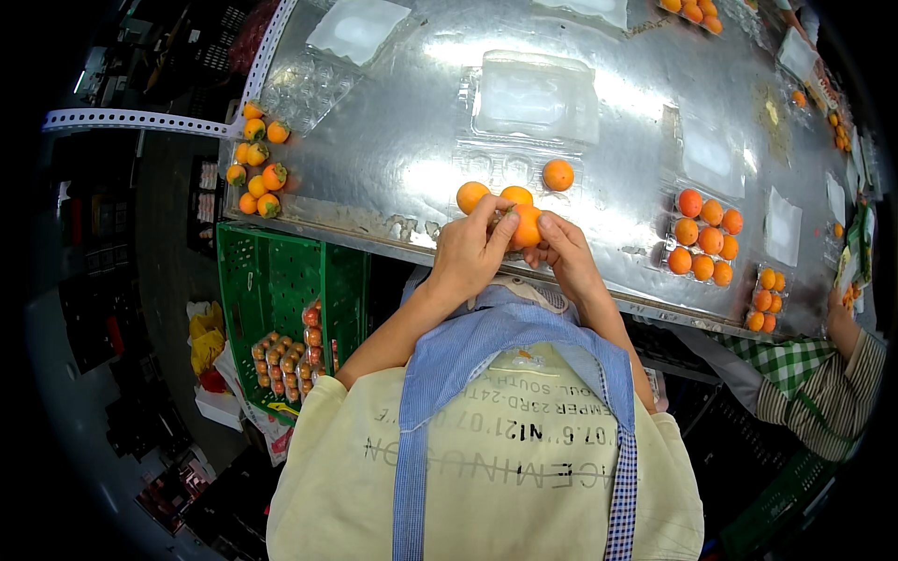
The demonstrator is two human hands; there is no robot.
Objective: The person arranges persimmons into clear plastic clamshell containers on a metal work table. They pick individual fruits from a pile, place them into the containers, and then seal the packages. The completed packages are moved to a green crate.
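An orange persimmon [527,226] is held between my left hand [468,247] and my right hand [567,252], above the near edge of the metal table. My left thumb and fingers press on its left side, by the green calyx; my right thumb touches its right side. Just beyond lies an open clear plastic clamshell tray [491,167] with round hollows. Three persimmons rest in or at it: one on the left [473,198], one in the middle [517,195] partly behind my hands, and one at the upper right [558,174]. A translucent white liner [539,95] covers the clamshell's far half.
Loose persimmons [257,186] lie at the table's [400,126] left corner. Filled persimmon trays [710,242] stand to the right. A green crate [270,266] with packed fruit sits below the left edge. At far right, a person's striped sleeve [807,407] shows. A perforated metal rail [140,120] borders the left.
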